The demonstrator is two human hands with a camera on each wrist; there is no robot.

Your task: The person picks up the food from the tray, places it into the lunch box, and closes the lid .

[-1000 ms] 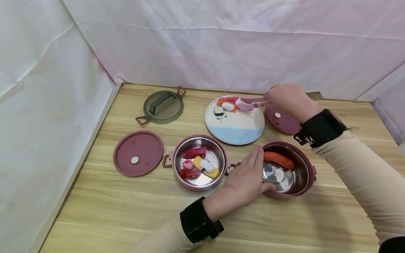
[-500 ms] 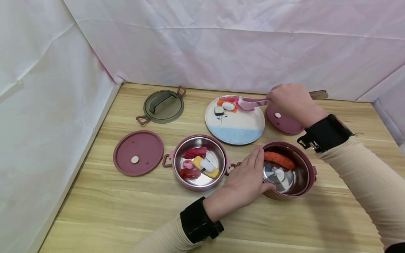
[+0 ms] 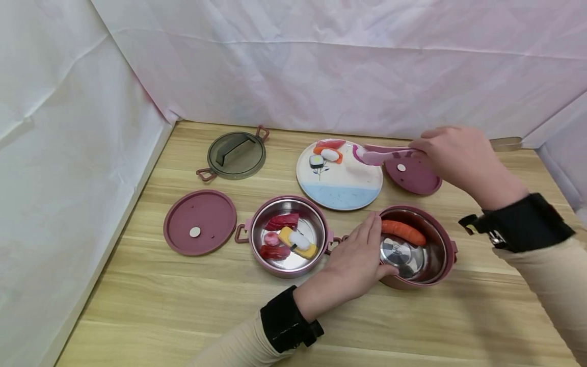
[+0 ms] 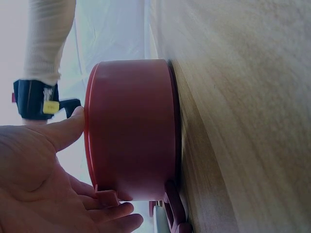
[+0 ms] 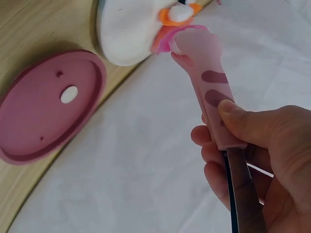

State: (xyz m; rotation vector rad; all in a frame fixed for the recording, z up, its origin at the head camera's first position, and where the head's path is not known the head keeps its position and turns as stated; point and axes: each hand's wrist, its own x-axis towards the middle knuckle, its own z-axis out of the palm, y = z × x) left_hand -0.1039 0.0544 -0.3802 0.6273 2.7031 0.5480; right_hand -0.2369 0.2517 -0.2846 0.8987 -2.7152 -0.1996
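My right hand (image 3: 456,158) grips pink-tipped metal tongs (image 5: 209,73), held over the right side of the round plate (image 3: 339,196). Between the tong tips is a small magenta-and-white toy food piece (image 5: 167,41). A sushi roll (image 3: 316,161), a white-topped orange piece (image 3: 330,154) and a reddish slice (image 3: 327,143) lie on the plate's far left. My left hand (image 3: 350,262) rests with straight fingers against the left side of the deep maroon pot (image 4: 136,126), thumb at its rim. Inside that pot lies a toy sausage (image 3: 403,232).
Left of my left hand stands a shallower pot (image 3: 257,255) holding several toy food pieces. A maroon lid (image 3: 202,214) and a dark see-through lid (image 3: 236,155) lie farther left. Another maroon lid (image 3: 415,178) is right of the plate. White cloth (image 3: 321,76) hangs behind the table.
My right hand has drawn back to the right with the tongs, and the magenta-and-white piece has come away from the other food on the plate. My left hand has stayed on the pot.
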